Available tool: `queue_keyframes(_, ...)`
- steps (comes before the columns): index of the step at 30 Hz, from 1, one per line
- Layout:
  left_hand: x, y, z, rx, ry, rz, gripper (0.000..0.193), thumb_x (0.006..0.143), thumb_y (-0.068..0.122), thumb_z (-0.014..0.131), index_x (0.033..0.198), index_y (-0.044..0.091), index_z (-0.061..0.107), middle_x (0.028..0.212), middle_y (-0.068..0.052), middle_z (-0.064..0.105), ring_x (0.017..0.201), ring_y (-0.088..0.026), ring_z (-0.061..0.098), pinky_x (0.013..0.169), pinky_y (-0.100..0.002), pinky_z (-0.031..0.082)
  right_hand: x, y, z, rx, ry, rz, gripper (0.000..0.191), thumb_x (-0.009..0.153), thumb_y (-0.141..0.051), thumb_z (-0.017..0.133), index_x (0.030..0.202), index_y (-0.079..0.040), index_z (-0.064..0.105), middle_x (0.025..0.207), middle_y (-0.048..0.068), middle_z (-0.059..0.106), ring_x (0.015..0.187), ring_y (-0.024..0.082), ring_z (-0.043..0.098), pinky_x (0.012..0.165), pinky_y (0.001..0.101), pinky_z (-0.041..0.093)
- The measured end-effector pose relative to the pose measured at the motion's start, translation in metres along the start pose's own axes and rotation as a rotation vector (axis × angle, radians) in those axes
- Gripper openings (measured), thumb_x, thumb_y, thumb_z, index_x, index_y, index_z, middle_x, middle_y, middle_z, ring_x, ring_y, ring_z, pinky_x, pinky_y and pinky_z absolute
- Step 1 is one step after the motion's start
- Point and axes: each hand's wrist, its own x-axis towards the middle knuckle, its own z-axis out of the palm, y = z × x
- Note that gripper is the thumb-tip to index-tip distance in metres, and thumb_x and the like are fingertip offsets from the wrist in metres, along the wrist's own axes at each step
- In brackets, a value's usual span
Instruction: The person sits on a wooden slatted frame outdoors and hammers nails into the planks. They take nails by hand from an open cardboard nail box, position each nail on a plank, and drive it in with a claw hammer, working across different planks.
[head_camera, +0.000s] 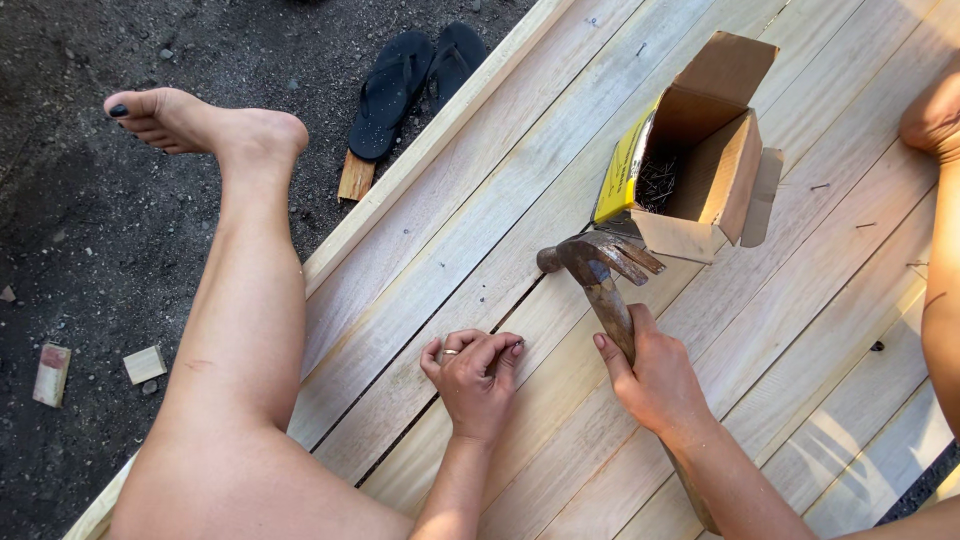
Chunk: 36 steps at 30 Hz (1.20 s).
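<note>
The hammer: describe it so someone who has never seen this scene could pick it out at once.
Start from the pale wooden planks that fill the right of the view and find the open cardboard box of nails. Just below its near corner is the hammer, its handle gripped by the right hand. It is the only metal tool here, with a rusty brown claw head.

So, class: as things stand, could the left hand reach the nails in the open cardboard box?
Probably yes. The left hand rests on the planks, and the cardboard box lies open towards it. Only the hammer, gripped by the right hand, sits between them.
</note>
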Motion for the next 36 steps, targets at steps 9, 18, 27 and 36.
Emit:
queue_keyframes(9,0.002,0.005,0.004,0.101,-0.011,0.069,0.009,0.084,0.018,0.079,0.082,0.025,0.073,0.078,0.011,0.074,0.097,-0.012,0.064,0.110,-0.052,0.023,0.002,-0.004,-0.003,0.018,-0.031,0.017,0.033,0.093,-0.030,0.066,0.111,-0.005,0.054,0.071,0.024,0.070,0.072,0.046,0.072,0.063,0.0512,0.054)
queue_keyframes(18,-0.001,0.004,0.007,0.150,-0.021,0.125,0.016,0.081,0.012,0.077,0.084,0.026,0.070,0.081,0.013,0.072,0.098,-0.012,0.064,0.110,-0.056,0.024,0.001,0.000,0.000,-0.008,-0.008,-0.020,0.035,0.093,-0.028,0.067,0.113,-0.004,0.052,0.075,0.026,0.070,0.077,0.049,0.070,0.064,0.0542,0.054)
queue_keyframes(27,-0.004,0.000,0.009,0.136,-0.023,0.146,0.010,0.085,0.019,0.079,0.089,0.025,0.073,0.096,0.010,0.071,0.103,-0.015,0.065,0.113,-0.058,0.025,0.000,0.004,0.002,0.007,0.020,-0.066,0.034,0.093,-0.026,0.068,0.113,-0.003,0.052,0.074,0.025,0.069,0.078,0.048,0.070,0.063,0.0524,0.054)
queue_keyframes(36,-0.010,-0.003,0.015,0.105,-0.025,0.180,0.007,0.086,0.022,0.079,0.091,0.022,0.074,0.098,0.007,0.070,0.105,-0.019,0.065,0.120,-0.059,0.028,-0.016,0.004,-0.010,0.106,-0.041,-0.047,0.027,0.094,-0.030,0.067,0.102,-0.005,0.062,0.061,0.018,0.065,0.056,0.036,0.069,0.057,0.0440,0.053)
